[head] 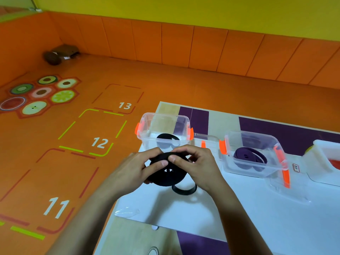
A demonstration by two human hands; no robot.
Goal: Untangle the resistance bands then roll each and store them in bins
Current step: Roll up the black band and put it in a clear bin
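Both hands hold a black resistance band (166, 176) wound into a flat roll just above the white sheet. My left hand (141, 165) grips its left side, thumb on top. My right hand (197, 166) pinches the top edge, and a loose loop of the band (184, 190) hangs below onto the sheet. Right behind the roll stands a clear bin with orange latches (147, 126) that holds a rolled black band (166, 139). A second clear bin (276, 162) to the right holds a rolled purple band (248, 157).
A white bin (320, 153) with something red inside sits at the right edge. The bins stand on a white sheet (239, 208) over a low beige and purple table (202, 116). Orange floor with numbered squares lies to the left. A brown object (58, 54) sits in the far corner.
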